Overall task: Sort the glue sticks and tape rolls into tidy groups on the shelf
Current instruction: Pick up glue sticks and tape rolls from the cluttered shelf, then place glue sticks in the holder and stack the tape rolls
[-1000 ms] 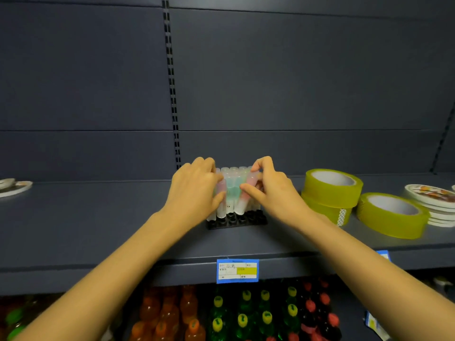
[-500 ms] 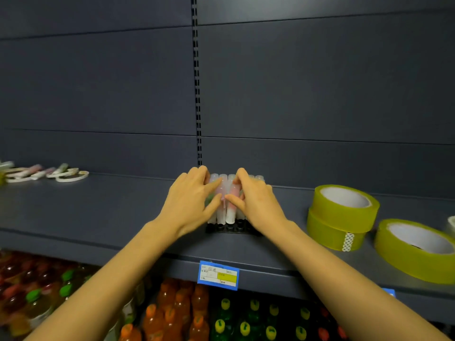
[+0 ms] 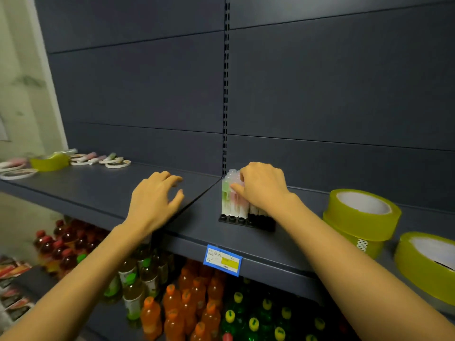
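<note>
A cluster of upright glue sticks (image 3: 230,198), pale green, pink and white with black bases, stands on the dark shelf (image 3: 98,190) near its middle seam. My right hand (image 3: 261,188) rests on the cluster's top and right side, fingers curled around the sticks. My left hand (image 3: 155,198) hovers over the shelf to the left of the sticks, fingers spread, holding nothing. Two stacked yellow-green tape rolls (image 3: 360,217) stand to the right, and a further roll (image 3: 428,262) lies at the right edge.
At the far left of the shelf lie a yellow tape roll (image 3: 50,161), several thin white tape rings (image 3: 118,163) and loose glue sticks (image 3: 94,158). A blue and yellow price tag (image 3: 222,260) hangs on the shelf's front edge. Drink bottles (image 3: 187,303) fill the shelf below.
My left hand has come off the glue sticks and moved left, opening over the shelf. My right hand stays on the cluster. The view has swung left, showing the far-left items.
</note>
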Tool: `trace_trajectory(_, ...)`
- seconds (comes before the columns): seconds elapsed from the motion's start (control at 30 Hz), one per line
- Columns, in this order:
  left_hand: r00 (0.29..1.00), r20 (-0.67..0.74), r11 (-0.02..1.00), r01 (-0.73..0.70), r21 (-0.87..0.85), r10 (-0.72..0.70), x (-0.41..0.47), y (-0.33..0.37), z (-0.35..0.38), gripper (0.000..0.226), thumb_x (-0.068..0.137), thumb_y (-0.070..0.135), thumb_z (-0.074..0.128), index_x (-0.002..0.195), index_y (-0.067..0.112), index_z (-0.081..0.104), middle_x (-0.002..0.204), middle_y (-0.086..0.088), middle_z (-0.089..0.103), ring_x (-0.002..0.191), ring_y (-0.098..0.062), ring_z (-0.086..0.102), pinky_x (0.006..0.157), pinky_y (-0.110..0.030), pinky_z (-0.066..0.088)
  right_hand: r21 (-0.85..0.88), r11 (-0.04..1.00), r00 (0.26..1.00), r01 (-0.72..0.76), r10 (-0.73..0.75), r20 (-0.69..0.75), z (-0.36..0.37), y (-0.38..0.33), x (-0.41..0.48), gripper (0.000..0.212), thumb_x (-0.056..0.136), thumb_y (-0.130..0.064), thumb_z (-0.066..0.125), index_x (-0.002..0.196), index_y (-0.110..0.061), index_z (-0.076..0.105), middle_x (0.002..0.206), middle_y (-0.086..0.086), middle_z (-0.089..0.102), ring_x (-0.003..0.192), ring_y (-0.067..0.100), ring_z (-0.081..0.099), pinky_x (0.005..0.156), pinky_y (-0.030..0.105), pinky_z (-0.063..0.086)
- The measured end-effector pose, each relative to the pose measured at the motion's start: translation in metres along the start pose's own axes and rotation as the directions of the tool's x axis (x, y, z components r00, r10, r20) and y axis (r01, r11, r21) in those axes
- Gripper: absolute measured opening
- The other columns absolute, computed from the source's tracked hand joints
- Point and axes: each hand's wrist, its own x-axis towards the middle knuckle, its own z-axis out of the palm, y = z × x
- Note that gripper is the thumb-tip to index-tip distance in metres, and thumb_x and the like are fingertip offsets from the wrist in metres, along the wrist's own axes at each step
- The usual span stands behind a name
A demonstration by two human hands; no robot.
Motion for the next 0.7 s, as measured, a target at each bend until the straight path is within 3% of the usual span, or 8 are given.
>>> trace_trajectory(0.17,0.998,0.019,0.994,0.061,0.086,-0.062,-0.017,-0.029,-0.019,0.033,0.090,0.032,0.053,0.117,0.015,0.062,0.115,-0.002,0.063,0.107,-0.021,0.055,0.085,-0.036,0.044,0.074,0.986,0.985,0.147,-0.139,-0.103,-0.006,-0.032,0.007,0.034,0.095,-0.037,0.046,0.117,-0.013,0.053,0.116,0.003,0.053,0.105,0.024,0.052,0.068,0.032,0.036)
trace_trajectory(0.4,0.988,0.007,0.969,0.150,0.194,-0.155,-0.041,-0.096,-0.054,0.036,0.090,0.038,0.050,0.117,0.017,0.062,0.113,-0.001,0.064,0.106,-0.020,0.055,0.085,-0.034,0.043,0.209,0.923,0.945,0.323,-0.326,-0.021,0.011,-0.112,0.028,0.036,0.095,-0.038,0.047,0.125,-0.019,0.050,0.125,0.000,0.054,0.112,0.023,0.053,0.075,0.034,0.041)
trace_trajectory(0.7,0.981,0.035,0.947,0.175,0.270,-0.192,-0.038,-0.217,-0.087,0.037,0.091,0.040,0.048,0.118,0.019,0.060,0.114,-0.001,0.062,0.109,-0.020,0.052,0.088,-0.033,0.040,0.269,0.914,0.946,0.304,-0.323,0.028,0.041,-0.226,0.087,0.036,0.093,-0.040,0.048,0.124,-0.023,0.051,0.126,-0.002,0.056,0.112,0.022,0.055,0.083,0.036,0.044)
